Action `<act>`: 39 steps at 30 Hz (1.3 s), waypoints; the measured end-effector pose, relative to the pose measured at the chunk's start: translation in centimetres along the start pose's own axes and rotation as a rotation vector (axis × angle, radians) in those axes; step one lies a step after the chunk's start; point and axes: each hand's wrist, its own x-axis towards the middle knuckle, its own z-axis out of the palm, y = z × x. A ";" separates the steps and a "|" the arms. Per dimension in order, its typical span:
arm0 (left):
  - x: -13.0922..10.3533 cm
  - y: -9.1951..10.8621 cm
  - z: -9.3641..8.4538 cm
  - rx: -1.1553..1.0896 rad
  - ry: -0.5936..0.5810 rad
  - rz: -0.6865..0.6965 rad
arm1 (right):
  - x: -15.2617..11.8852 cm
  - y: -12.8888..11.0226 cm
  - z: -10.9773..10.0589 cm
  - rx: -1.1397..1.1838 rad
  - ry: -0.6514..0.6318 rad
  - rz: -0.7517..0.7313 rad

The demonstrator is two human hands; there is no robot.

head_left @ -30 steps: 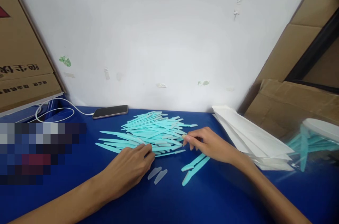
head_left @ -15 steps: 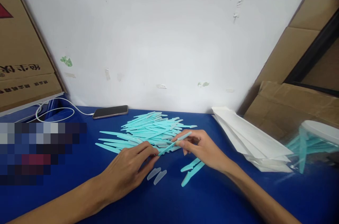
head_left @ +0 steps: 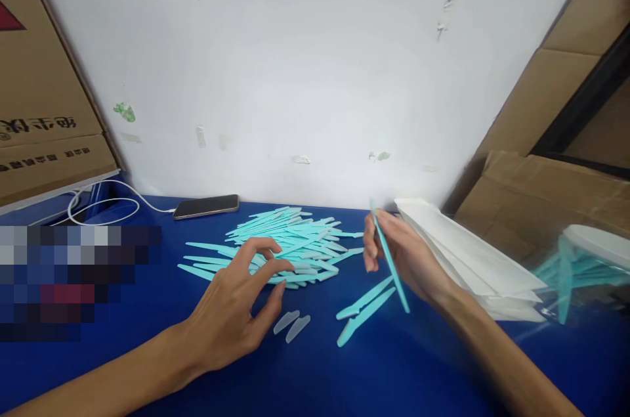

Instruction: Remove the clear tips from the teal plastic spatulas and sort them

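My right hand [head_left: 406,253] grips a turquoise eyebrow razor [head_left: 392,267] near its upper end, and the other end slants down over the table. My left hand [head_left: 246,302] is open, thumb and fingers apart, at the near left edge of a heap of similar turquoise razors [head_left: 280,240]. Two separate razors [head_left: 367,315] lie side by side below my right hand. Between the hands, two small translucent blade caps [head_left: 298,328] rest on the blue table [head_left: 305,384].
Behind my right arm lie stacked white paper sheets or sleeves [head_left: 457,253]. Farther right is a clear container [head_left: 590,266] with turquoise pieces. A phone [head_left: 207,207] with a white cable [head_left: 147,205] sits at the back left. Cardboard boxes [head_left: 44,75] flank the white wall [head_left: 295,62].
My right hand has moved right, away from my left, carrying the razor and turning it from slanting up-right to slanting down-right. My left hand has let go of it and its fingers have spread.
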 end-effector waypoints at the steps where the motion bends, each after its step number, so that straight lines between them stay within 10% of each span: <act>1: 0.0 0.0 0.0 -0.001 -0.005 -0.009 | -0.1 0.0 0.1 -0.023 -0.056 0.028; 6: -0.1 0.1 -0.1 0.021 -0.094 0.024 | -0.6 -0.1 1.4 -0.442 -0.322 0.108; 21: -0.3 -0.9 0.9 -0.028 -0.104 0.368 | -1.4 1.8 4.6 -1.041 -0.314 -0.087; 39: 1.2 -1.6 -0.9 0.129 -0.445 0.127 | -0.8 1.2 1.5 -1.259 -0.288 -0.119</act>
